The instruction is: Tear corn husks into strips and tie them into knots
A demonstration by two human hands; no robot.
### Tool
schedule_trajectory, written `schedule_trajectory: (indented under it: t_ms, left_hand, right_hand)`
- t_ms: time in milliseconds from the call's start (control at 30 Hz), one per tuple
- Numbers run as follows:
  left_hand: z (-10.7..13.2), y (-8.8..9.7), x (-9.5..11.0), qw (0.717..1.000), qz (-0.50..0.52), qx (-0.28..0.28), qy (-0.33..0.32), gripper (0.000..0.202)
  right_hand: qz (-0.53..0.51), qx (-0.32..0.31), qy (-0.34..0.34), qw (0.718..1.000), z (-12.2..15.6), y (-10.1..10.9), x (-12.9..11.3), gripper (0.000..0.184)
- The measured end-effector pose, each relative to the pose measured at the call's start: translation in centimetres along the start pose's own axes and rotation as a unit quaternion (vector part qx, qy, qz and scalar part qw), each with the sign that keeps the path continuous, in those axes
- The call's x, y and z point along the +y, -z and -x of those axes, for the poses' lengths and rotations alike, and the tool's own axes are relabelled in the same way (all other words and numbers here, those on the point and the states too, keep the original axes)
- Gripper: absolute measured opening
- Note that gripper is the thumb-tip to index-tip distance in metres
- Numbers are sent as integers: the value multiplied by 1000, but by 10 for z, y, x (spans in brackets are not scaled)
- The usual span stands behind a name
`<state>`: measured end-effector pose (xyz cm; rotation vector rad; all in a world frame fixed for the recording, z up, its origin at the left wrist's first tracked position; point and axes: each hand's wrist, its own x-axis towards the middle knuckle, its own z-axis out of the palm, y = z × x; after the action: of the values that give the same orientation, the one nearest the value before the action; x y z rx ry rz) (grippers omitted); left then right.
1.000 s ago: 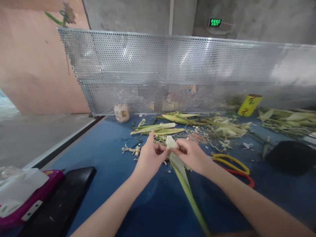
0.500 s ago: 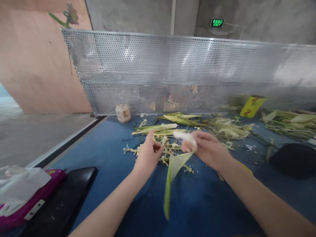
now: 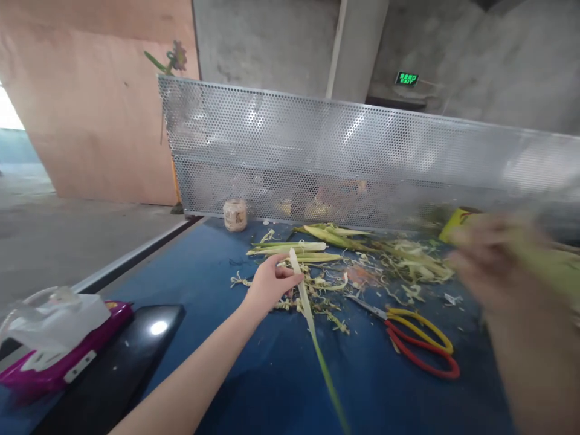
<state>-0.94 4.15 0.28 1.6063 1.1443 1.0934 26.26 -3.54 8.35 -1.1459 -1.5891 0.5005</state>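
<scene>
My left hand (image 3: 274, 281) is closed over the middle of the table, pinching a narrow strip of corn husk (image 3: 309, 314) between thumb and fingers. The strip's white end points up and its green end hangs toward me. Behind that hand, knotted husk cords (image 3: 324, 296) lie in a tangle. My right hand (image 3: 489, 266) is far to the right, smeared by motion, near a blurred pale green patch; its fingers cannot be made out. Scissors (image 3: 421, 335) with red and yellow handles lie between the two hands, blades toward the cords.
Long husks (image 3: 294, 248) and shredded husk (image 3: 414, 257) lie farther back, before a perforated metal screen (image 3: 281, 145). A wrapped jar-like object (image 3: 235, 215) stands back left. A yellow cylinder (image 3: 455, 223) is partly behind my right hand. At left are a black tray-like slab (image 3: 149, 338) and a purple device (image 3: 58, 368).
My right hand has swung from the middle to the far right. A narrow husk strip now shows in my left hand. The scissors have come into view, and the camera has turned slightly.
</scene>
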Motion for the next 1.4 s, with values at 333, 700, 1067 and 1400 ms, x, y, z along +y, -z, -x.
schedule_trajectory:
  t_ms: [333,700,1067,1400]
  left_hand:
    - [5,-9,-1,994,86,-55,26,42]
    - [14,-17,3,988,107,-102,41,57]
    - [14,-18,13,978,149,-116,86,71]
    - [11,-17,11,987,106,-94,78,73]
  right_hand:
    - [-130,-203,-123,963,-4,-140,39,16]
    - [-47,-175,-101,978,9,-137,53,18]
    - [13,-166,1,986,10,-133,59,17]
    - [82,-167,24,982,10,-132,55,21]
